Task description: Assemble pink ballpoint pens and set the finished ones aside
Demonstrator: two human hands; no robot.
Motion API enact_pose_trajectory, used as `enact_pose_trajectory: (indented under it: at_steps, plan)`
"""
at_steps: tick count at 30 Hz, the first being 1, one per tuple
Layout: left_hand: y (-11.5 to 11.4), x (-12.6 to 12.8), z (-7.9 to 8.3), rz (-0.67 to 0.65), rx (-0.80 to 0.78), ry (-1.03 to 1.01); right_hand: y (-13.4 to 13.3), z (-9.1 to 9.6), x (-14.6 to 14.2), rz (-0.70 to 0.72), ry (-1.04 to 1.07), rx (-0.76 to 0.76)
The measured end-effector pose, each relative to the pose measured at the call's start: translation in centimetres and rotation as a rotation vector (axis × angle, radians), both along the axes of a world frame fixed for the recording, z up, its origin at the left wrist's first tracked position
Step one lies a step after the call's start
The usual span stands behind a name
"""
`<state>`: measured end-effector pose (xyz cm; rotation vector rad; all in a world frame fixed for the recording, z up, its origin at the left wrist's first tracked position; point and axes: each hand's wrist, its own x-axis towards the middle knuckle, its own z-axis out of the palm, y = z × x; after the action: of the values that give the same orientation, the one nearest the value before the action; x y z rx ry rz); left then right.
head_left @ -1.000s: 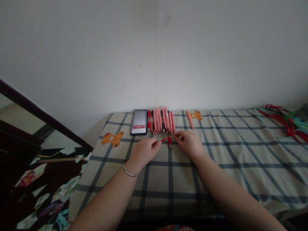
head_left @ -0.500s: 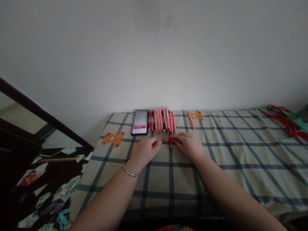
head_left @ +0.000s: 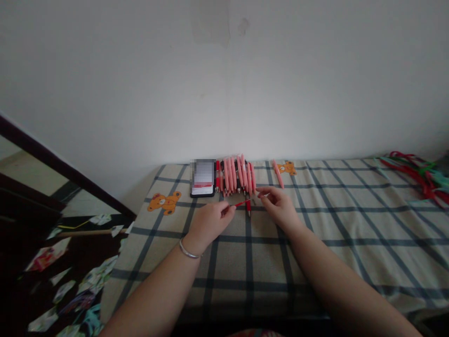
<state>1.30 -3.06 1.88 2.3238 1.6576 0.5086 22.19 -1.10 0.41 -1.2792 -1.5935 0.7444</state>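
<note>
Red pen refill [head_left: 239, 203] is pinched tight in the left hand [head_left: 208, 222], held low and angled right so its tip meets a short red barrel [head_left: 248, 208] lying on the checked cloth [head_left: 315, 224]. Right hand [head_left: 278, 206] hovers just beside that; can't tell if it's gripping anything.

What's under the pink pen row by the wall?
Checked cloth, with dark pieces showing between the pink pens. Whatever lies directly beneath them is covered.

phone [head_left: 202, 178] screen: blurred | probably cords [head_left: 419, 177]: cut off right | right hand [head_left: 279, 207] pinch: unclear
</note>
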Motion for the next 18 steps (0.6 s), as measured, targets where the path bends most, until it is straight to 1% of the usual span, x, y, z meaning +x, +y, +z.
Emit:
enact_pose_trajectory:
  at_steps: [2,4,9,11,14,18]
  plan:
    - [-0.03,0.05,0.03,-0.008,-0.011,-0.008,-0.04,-0.1,-0.18,0.068,0.099,-0.029]
    - [-0.06,0.09,0.07,-0.007,-0.017,-0.015,-0.11,-0.29,-0.35,0.14,0.153,-0.059]
    - [-0.22,0.2,0.28,-0.019,-0.012,-0.009,-0.23,-0.83,-0.66,0.268,0.122,-0.096]
    - [-0.31,0.3,0.45,-0.029,-0.016,-0.003,-0.24,-0.92,-0.77,0.313,0.143,-0.101]
    - [-0.41,0.48,0.69,-0.054,-0.03,0.0,-0.21,-0.76,-0.91,0.335,0.202,-0.116]
    - [-0.36,0.56,0.82,-0.059,-0.043,-0.02,-0.14,-0.18,-0.85,0.302,0.304,-0.169]
